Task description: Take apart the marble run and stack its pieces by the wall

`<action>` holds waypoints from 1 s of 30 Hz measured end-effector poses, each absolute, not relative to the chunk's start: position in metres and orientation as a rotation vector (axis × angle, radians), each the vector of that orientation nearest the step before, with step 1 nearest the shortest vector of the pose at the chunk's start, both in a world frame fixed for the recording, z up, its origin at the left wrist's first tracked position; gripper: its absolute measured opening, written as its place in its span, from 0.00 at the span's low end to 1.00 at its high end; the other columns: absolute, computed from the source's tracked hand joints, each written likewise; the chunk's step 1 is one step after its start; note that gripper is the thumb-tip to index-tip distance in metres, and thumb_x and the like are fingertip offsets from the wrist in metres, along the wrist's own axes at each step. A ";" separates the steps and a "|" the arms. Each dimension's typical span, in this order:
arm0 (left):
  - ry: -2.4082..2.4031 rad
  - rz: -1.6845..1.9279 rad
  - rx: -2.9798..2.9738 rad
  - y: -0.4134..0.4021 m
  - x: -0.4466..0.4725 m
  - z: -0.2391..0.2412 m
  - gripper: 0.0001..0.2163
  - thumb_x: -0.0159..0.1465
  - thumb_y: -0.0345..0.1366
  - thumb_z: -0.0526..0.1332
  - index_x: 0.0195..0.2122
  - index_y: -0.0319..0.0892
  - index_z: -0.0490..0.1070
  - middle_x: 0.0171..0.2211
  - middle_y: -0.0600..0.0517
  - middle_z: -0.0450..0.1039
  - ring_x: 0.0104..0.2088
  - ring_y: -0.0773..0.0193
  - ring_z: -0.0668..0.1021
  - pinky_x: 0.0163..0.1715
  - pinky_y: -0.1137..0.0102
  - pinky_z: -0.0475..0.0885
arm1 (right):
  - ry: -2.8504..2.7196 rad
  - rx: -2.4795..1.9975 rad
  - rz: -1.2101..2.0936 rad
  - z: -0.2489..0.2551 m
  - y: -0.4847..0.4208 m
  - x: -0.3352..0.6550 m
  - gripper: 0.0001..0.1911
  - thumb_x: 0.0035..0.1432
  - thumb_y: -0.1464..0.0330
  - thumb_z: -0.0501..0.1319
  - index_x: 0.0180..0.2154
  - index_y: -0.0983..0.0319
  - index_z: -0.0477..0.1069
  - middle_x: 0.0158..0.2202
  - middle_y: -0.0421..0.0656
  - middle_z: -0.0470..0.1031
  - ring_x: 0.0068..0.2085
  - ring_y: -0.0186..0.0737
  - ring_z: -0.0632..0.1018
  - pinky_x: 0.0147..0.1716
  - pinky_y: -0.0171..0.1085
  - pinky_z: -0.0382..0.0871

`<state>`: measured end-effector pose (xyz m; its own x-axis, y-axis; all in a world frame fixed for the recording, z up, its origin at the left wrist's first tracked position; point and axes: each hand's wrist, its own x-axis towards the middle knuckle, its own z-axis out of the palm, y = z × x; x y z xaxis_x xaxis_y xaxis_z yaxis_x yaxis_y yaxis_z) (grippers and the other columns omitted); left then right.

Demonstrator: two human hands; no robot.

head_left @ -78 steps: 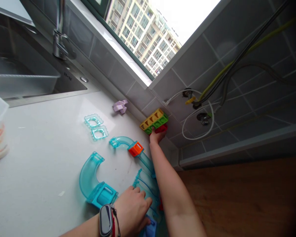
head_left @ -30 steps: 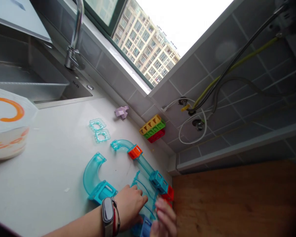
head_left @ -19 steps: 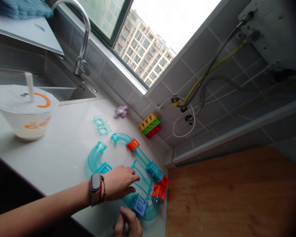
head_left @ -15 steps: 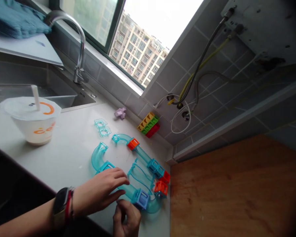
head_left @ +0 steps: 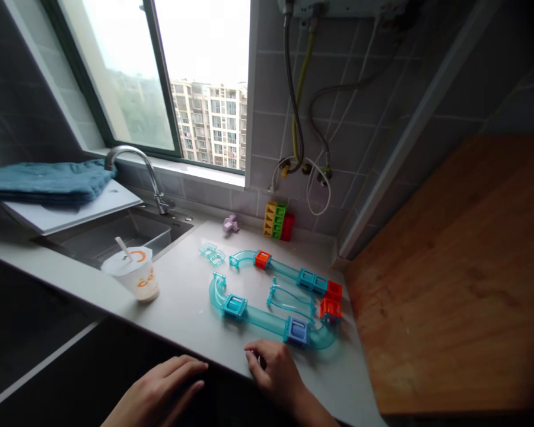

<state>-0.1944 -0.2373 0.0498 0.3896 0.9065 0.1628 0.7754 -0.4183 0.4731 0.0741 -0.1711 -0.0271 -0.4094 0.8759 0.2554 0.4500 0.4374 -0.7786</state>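
My left hand point(head_left: 162, 388) hangs in front of the counter's front edge, fingers stretched and thumb apart, holding nothing. At the counter edge, my right hand point(head_left: 276, 367) has its fingers curled in, and nothing shows in it. Just beyond it lies a run of translucent teal toy track: a straight tube point(head_left: 266, 320), a purple-blue connector point(head_left: 297, 331), a teal connector point(head_left: 234, 306) and a curved end piece point(head_left: 215, 292). Behind, another tube point(head_left: 285, 268) carries an orange connector point(head_left: 262, 259). A loose open teal trough point(head_left: 290, 300) lies between the two runs.
A lidded drink cup with a straw point(head_left: 136, 276) stands left, near the sink point(head_left: 93, 240). Clear teal rings point(head_left: 212, 254), a purple piece point(head_left: 230, 224) and yellow, green and red blocks point(head_left: 278, 221) lie further back. A wooden panel point(head_left: 449, 284) borders the right.
My left hand has drawn back from over the track to below the counter edge. My right hand stays curled near the edge. The view has levelled and pulled back; the track pieces look unmoved.
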 end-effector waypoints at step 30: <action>1.243 -0.042 2.774 -0.019 -0.042 0.072 0.11 0.70 0.40 0.61 0.48 0.48 0.81 0.50 0.48 0.80 0.49 0.55 0.80 0.49 0.64 0.73 | -1.979 -1.100 0.871 -0.023 -0.163 0.075 0.09 0.63 0.68 0.60 0.40 0.56 0.80 0.34 0.42 0.84 0.37 0.44 0.83 0.38 0.35 0.71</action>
